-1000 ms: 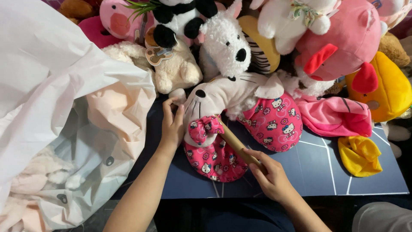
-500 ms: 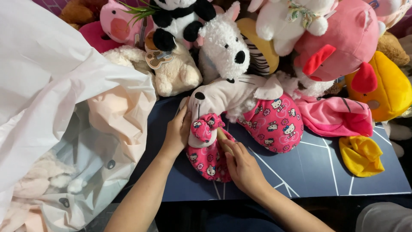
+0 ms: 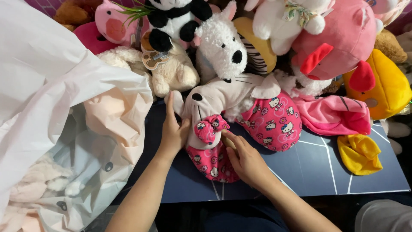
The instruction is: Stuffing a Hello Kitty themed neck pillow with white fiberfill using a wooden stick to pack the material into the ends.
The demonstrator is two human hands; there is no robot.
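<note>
Worktop (image 3: pixel 309 172): dark blue surface with thin white lines crossing it, bare toward the right front corner. Lying directly on it: a cream plush cat (image 3: pixel 214 101) in a pink patterned outfit, stretched across the middle; a flat pink plush piece (image 3: pixel 334 114) beside it to the right; a small yellow plush piece (image 3: pixel 359 154) just in front of that. Further plush toys are heaped along the far edge. A large white plastic bag (image 3: pixel 51 99) overlaps the left edge; how much of it rests on the surface cannot be told.
</note>
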